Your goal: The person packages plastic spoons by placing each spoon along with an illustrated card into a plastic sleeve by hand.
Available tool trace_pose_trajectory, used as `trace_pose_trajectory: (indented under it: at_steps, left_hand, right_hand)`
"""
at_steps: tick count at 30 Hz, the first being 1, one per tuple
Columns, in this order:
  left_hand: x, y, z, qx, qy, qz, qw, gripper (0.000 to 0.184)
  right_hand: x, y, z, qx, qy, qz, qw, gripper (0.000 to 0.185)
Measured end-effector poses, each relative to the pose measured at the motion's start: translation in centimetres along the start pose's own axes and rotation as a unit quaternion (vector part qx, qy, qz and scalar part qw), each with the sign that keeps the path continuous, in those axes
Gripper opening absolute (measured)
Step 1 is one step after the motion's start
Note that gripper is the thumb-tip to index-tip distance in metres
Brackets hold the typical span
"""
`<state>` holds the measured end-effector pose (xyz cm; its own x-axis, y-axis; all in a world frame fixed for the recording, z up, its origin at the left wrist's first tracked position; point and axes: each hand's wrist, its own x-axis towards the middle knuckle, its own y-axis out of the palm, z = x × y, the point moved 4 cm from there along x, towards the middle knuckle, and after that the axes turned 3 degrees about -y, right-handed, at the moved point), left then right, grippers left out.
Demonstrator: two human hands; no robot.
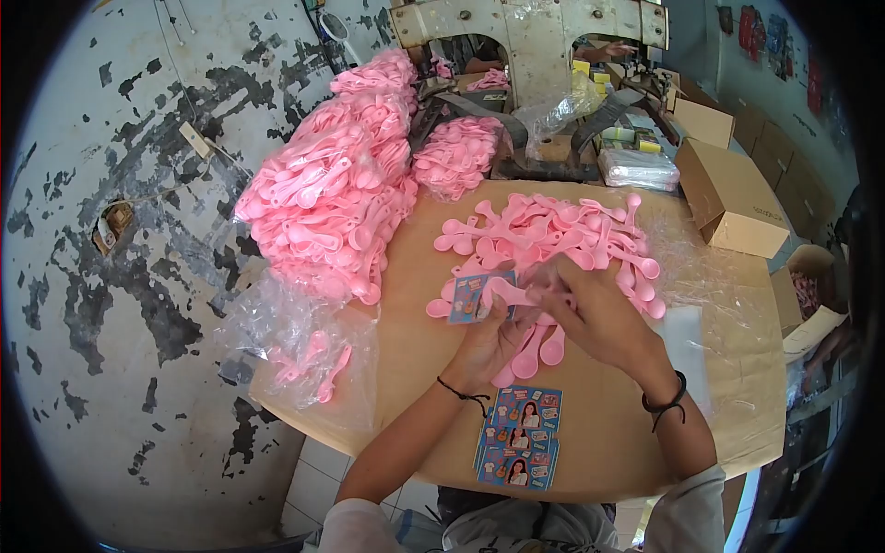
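Observation:
My left hand is closed around a pink plastic spoon together with a blue printed card. Close against it on the right, my right hand has its fingers bent at the spoon's other end. What those fingers pinch is blurred; a clear film may be there. Behind and beneath both hands spreads a heap of loose pink spoons. Nearer my body, a stack of blue printed cards lies overlapped on the brown-covered table.
Big clear bags of pink spoons stand at the left, with a smaller bag beside them. An opened plastic bag holds a few spoons. Clear sleeves lie at the right. Cardboard boxes and a metal machine frame border the table.

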<state>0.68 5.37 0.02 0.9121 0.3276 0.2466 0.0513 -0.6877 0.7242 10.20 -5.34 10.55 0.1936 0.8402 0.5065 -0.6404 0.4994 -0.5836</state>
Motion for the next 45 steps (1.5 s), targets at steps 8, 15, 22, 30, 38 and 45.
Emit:
trace_pose_trajectory:
  at_steps: [8, 15, 22, 30, 38, 45]
  left_hand:
    - [0.7, 2.1, -3.3, 0.236, 0.103, -0.050, 0.965, 0.096]
    - [3.7, 7.5, -0.5, 0.675, 0.157, 0.014, 0.720, 0.078]
    - [3.7, 5.7, 0.7, 0.414, -0.085, 0.032, 0.906, 0.038]
    - [3.4, 3.1, -0.3, 0.256, -0.003, -0.080, 0.963, 0.034]
    - [2.7, 4.1, -1.0, 0.462, 0.056, -0.082, 0.881, 0.028]
    - [2.4, 5.6, -2.5, 0.623, 0.010, -0.056, 0.780, 0.023]
  right_hand:
    - [-2.0, -11.6, 5.9, -0.090, -0.093, -0.315, 0.940, 0.006]
    - [0.4, -6.4, 1.5, -0.182, 0.080, -0.091, 0.976, 0.019]
    - [-0.1, -8.2, -1.1, 0.033, 0.019, -0.103, 0.994, 0.021]
    - [0.4, -5.5, -2.3, 0.028, 0.077, -0.042, 0.996, 0.013]
    - [0.5, -3.2, -1.0, -0.262, -0.115, -0.104, 0.952, 0.014]
    - [0.3, -2.6, -2.4, -0.284, -0.099, -0.048, 0.952, 0.011]
